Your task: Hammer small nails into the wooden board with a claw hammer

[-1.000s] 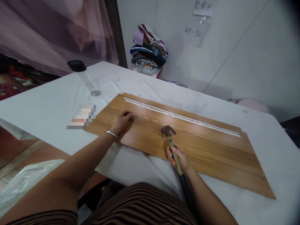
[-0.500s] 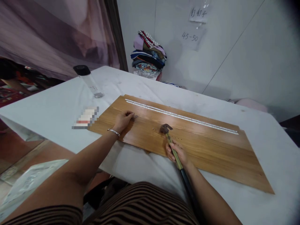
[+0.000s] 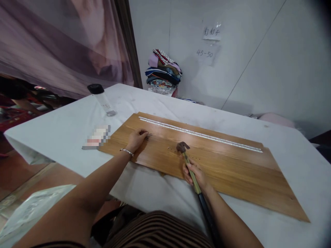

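Observation:
My right hand (image 3: 194, 175) is closed around the handle of a claw hammer (image 3: 183, 147), whose rusty head hangs over the middle of a wooden board (image 3: 232, 172). Toward the board's left end, my left hand (image 3: 138, 139) has thumb and fingertips pinched together at a small bunch of loose nails (image 3: 149, 136). Whether a nail is between the fingertips is too small to make out. A row of small nail heads (image 3: 196, 158) dots the board on both sides of the hammer head. Two white measuring strips (image 3: 200, 133) run along the far side of the board.
The board lies on a table with a white cloth (image 3: 64, 127). A clear bottle with a black lid (image 3: 102, 100) and a blurred-out box (image 3: 97, 137) stand to its left. Folded clothes (image 3: 164, 74) are piled by the wall. Part of another person (image 3: 15, 91) shows at far left.
The view has tilted up a little, so everything sits lower in the picture. Both hands and the hammer stay nearly in place over the board.

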Demonstrator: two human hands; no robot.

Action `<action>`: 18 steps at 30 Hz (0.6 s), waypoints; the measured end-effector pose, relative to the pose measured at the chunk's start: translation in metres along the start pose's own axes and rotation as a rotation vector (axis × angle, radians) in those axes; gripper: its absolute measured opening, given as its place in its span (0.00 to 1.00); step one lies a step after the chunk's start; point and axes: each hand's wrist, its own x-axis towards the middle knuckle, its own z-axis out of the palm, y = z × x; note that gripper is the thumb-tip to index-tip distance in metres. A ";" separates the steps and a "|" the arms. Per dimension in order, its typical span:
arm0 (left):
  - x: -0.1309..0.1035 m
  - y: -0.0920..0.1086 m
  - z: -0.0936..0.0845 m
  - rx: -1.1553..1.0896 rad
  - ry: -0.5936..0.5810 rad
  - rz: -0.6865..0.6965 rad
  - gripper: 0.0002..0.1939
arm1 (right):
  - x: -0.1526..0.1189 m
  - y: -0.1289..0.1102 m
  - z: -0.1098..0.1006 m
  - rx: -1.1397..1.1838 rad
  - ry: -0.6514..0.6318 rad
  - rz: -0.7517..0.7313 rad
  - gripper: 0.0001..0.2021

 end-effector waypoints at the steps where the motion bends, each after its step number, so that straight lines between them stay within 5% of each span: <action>1: -0.001 0.002 0.000 -0.007 0.000 -0.001 0.12 | 0.000 0.000 0.000 -0.003 0.004 -0.007 0.22; 18: -0.002 0.003 0.000 -0.018 -0.009 -0.011 0.13 | -0.003 -0.006 0.002 -0.032 0.010 0.046 0.19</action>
